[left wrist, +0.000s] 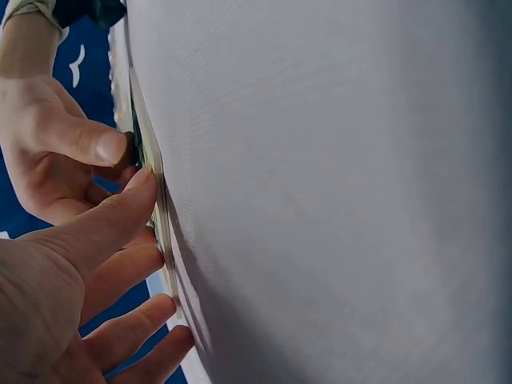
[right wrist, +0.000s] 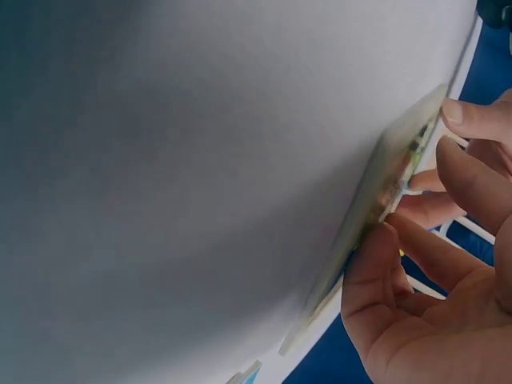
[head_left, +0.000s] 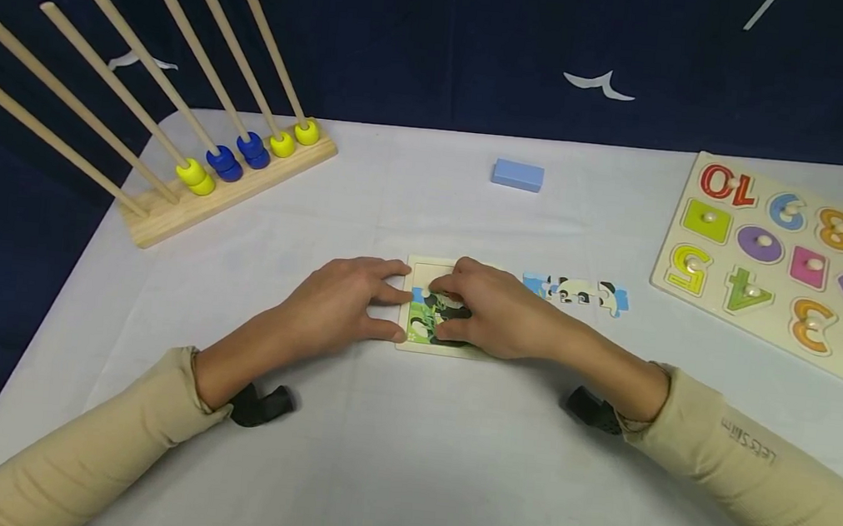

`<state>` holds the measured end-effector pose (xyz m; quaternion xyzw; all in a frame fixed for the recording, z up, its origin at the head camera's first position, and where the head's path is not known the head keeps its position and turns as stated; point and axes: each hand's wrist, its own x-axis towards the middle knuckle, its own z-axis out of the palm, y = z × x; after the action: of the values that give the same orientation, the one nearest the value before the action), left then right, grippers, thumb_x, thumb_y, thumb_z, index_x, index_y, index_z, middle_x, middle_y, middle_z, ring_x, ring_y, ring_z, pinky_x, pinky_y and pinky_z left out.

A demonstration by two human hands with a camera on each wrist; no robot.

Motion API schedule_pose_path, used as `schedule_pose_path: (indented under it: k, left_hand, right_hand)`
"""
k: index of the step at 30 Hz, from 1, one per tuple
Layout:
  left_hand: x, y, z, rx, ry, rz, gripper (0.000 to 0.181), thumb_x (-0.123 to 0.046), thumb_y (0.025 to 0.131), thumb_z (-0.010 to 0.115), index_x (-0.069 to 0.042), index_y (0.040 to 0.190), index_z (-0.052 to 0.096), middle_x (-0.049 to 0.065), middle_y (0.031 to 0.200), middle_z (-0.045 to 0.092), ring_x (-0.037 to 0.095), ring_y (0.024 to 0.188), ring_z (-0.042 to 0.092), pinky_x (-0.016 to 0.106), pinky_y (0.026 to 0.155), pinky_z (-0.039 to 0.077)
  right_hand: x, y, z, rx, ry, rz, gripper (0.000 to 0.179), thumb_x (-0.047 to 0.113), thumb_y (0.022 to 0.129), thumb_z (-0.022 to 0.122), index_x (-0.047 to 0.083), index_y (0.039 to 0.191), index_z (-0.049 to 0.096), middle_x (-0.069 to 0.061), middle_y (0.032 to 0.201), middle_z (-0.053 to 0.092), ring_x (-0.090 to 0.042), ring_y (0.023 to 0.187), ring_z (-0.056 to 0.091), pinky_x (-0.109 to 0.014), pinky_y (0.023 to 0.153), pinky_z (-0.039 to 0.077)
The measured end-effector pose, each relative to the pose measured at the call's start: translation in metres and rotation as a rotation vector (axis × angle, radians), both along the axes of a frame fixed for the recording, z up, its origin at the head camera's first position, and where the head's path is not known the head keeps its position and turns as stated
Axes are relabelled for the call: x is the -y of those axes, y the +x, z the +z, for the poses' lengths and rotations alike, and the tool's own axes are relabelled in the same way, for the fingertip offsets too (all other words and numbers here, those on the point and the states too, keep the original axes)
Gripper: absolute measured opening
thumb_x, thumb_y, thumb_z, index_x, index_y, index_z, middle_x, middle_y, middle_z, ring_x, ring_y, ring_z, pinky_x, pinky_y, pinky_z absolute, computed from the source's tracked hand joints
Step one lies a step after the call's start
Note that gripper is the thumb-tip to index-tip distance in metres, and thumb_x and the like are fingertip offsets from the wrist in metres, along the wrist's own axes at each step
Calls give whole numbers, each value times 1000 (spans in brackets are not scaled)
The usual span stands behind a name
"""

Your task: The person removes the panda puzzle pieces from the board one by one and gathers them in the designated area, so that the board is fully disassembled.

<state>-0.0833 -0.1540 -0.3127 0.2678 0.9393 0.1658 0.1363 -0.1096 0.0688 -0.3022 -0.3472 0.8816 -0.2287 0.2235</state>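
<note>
A wooden puzzle board point(head_left: 423, 268) with a panda picture lies flat before me. The left hand point(head_left: 334, 299) touches its left edge, fingertips spread and thumb near the lower corner. Over the board's right part, the right hand point(head_left: 500, 313) pinches a dark puzzle piece point(head_left: 455, 308) between thumb and fingers at the picture. That hand hides much of the board. Loose panda pieces point(head_left: 573, 291) lie to the right of the board. In the left wrist view, the left thumb rests at the board's edge point(left wrist: 156, 188); the right wrist view shows the board edge-on point(right wrist: 376, 200).
A wooden bead rack point(head_left: 227, 196) with tall pegs and yellow and blue beads stands at the back left. A blue block point(head_left: 518, 175) lies behind the puzzle. On the right is a number-and-shape peg board point(head_left: 782, 265). A dark blue curtain point(head_left: 440, 47) hangs behind the table.
</note>
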Motion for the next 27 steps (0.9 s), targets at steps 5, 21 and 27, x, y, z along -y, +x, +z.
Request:
schedule_pose_path:
  k: [5,21,27]
  left_hand:
    - [4,-2,-3,-7,55,-1,51,-37,80,83,-12,123,71,6,142,53,27,130,48,47,104,39]
    - [4,-2,-5,6,145,24,44,-29,78,85,-8,115,74,7,140,56,25,130,49,43,106,39]
    - [5,-2,-2,24,122,31,45,-30,78,86,-8,116,74,6,142,54,25,131,48,44,105,39]
  right_hand:
    - [5,-2,0,32,1,-42,41,17,88,75,3,124,62,-6,97,54,-21,85,51,-36,76,45]
    - [15,-2,-2,3,48,-93,31,16,90,74,2,112,59,-6,96,57,-22,82,52,-36,74,45]
    - [19,-5,-1,20,40,-98,32,17,86,78,4,106,56,-6,93,55,-21,80,50,-34,72,43]
